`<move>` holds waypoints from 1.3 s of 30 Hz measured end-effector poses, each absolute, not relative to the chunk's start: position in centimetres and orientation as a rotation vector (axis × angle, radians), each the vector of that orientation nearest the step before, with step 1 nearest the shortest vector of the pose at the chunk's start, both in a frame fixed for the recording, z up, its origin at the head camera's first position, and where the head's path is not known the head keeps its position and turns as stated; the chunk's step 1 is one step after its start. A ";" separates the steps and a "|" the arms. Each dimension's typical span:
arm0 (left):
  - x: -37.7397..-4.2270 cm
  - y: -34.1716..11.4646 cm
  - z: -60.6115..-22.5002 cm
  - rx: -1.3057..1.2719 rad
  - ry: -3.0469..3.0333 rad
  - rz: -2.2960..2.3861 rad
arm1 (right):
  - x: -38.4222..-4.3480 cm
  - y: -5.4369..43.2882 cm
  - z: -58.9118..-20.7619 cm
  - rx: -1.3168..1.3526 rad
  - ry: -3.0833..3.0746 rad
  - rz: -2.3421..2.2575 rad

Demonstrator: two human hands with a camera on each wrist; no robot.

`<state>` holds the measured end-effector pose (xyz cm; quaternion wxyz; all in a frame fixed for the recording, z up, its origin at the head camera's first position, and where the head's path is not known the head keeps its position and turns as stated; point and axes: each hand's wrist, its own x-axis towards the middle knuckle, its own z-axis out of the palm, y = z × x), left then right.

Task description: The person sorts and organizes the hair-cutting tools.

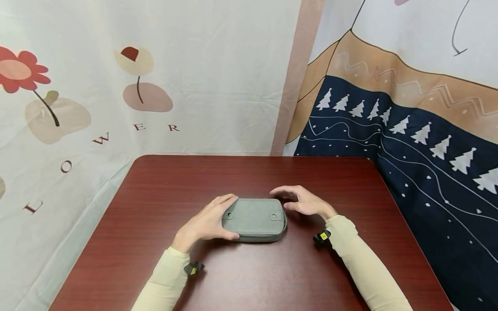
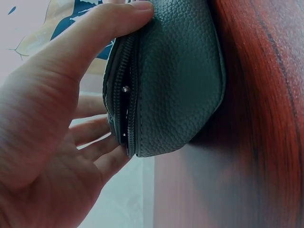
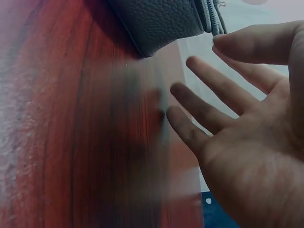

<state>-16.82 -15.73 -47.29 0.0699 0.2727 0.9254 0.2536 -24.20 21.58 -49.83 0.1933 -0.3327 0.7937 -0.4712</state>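
Observation:
A grey-green leather zip pouch (image 1: 254, 218) with two snap studs on its top lies on the table. My left hand (image 1: 208, 220) grips its left end, thumb along the near edge and fingers at the far edge. In the left wrist view, the zip (image 2: 126, 90) on the pebbled leather shows parted teeth with a dark gap, and the thumb (image 2: 128, 19) presses beside it. My right hand (image 1: 305, 201) hovers just off the pouch's right end with fingers spread and nothing in them. The right wrist view shows the thumb close to the zip's end (image 3: 213, 19).
The reddish-brown wooden table (image 1: 155, 181) has rounded far corners. Behind it hangs a pale curtain (image 1: 225, 77) with flower prints, and at the right a dark blue cloth (image 1: 412, 172) with white trees. A small black wrist device (image 1: 193, 268) sits at each cuff.

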 end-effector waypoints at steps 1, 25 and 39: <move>-16.8 -15.7 -47.3 0.821 2.785 0.762 | -24.3 21.5 -49.8 -0.931 2.211 -1.317; -16.8 -15.6 -47.2 0.814 2.777 0.769 | -24.9 19.7 -50.1 -0.939 2.358 -1.211; -16.7 -15.7 -47.1 0.815 2.785 0.767 | -24.7 19.5 -50.0 -0.914 2.449 -1.204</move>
